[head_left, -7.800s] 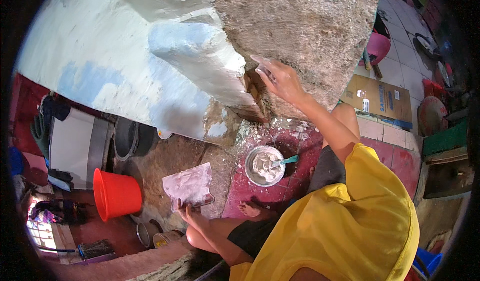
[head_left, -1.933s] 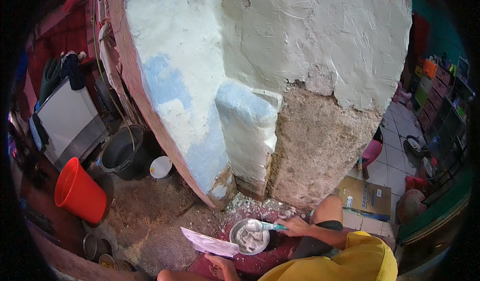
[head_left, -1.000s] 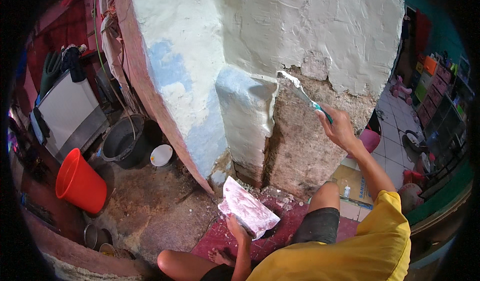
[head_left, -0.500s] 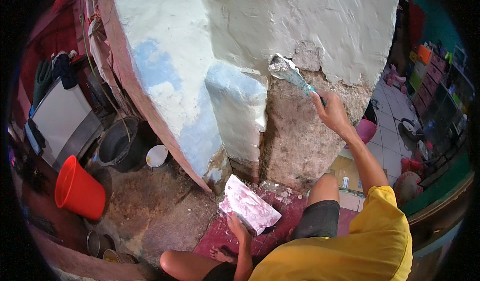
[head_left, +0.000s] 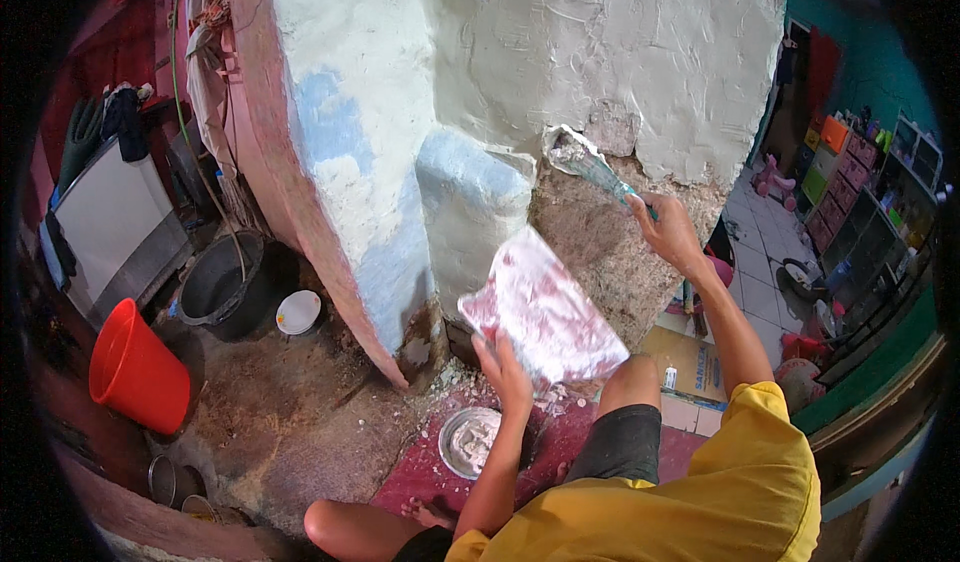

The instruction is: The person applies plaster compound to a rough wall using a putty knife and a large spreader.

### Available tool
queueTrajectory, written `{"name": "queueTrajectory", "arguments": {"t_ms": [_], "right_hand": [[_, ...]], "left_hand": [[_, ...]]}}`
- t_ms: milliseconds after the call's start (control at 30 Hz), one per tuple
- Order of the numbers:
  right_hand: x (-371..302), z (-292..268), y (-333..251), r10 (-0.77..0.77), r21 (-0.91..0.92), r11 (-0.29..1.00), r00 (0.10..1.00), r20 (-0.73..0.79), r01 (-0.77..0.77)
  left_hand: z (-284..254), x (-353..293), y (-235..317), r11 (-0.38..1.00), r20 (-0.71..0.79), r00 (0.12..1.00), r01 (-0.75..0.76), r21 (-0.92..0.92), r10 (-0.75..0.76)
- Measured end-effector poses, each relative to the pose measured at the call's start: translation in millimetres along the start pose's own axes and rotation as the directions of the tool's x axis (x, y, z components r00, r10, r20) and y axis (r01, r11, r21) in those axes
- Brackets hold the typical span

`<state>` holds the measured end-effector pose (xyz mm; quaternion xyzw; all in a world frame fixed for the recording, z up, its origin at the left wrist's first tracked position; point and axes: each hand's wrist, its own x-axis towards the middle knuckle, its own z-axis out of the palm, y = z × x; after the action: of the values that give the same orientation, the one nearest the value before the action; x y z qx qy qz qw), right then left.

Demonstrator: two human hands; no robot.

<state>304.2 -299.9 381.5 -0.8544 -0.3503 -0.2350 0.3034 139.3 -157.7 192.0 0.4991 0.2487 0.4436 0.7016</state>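
Observation:
My right hand [head_left: 668, 232] grips the teal handle of a putty knife [head_left: 597, 172]. Grey-white plaster coats its broad blade, which lies at the lower edge of the plastered wall [head_left: 590, 57], just above a rough brown bare patch [head_left: 585, 224]. Whether the blade touches the wall I cannot tell. Lower down, my left hand [head_left: 508, 377] holds a flat board [head_left: 545, 307] by its near left edge. The board is tilted and smeared with white and pinkish plaster. Beside my left forearm, a metal bowl [head_left: 446, 444] of white plaster sits on the red floor.
A blue-and-white wall corner [head_left: 475, 172] juts out at centre. On the left floor stand an orange-red bucket [head_left: 140, 367], a black tub [head_left: 215, 307] and a white lid-like disc [head_left: 299, 313]. Flattened cardboard [head_left: 685, 362] lies by my right knee. Plaster crumbs litter the floor.
My left hand has raised the board up and to the right, closer to the wall, bringing the plaster bowl into view. The putty knife has stayed near the same spot, its blade slightly turned.

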Motion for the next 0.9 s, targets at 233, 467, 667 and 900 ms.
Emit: {"name": "queueTrajectory", "arguments": {"t_ms": [233,467,667,900], "right_hand": [[2.6,-14.3,3.2,-0.079,-0.12,0.99,0.997,0.02,0.081],[-3.1,-28.1,4.9,-0.044,-0.132,0.99,0.999,0.021,0.046],[-9.6,-41.0,14.4,0.012,-0.18,0.984,0.999,0.046,-0.003],[-34.6,-70.4,-0.9,-0.046,-0.216,0.975,0.998,0.053,0.056]], "left_hand": [[68.2,42.3,28.1,0.999,-0.033,0.998,-0.047,0.015,0.048],[93.6,44.5,31.9,1.0,-0.031,0.999,-0.026,-0.013,0.025],[103.1,47.9,26.4,0.999,-0.042,0.998,-0.038,0.012,0.038],[108.0,44.0,21.2,1.0,-0.003,1.0,-0.003,-0.025,0.003]]}}
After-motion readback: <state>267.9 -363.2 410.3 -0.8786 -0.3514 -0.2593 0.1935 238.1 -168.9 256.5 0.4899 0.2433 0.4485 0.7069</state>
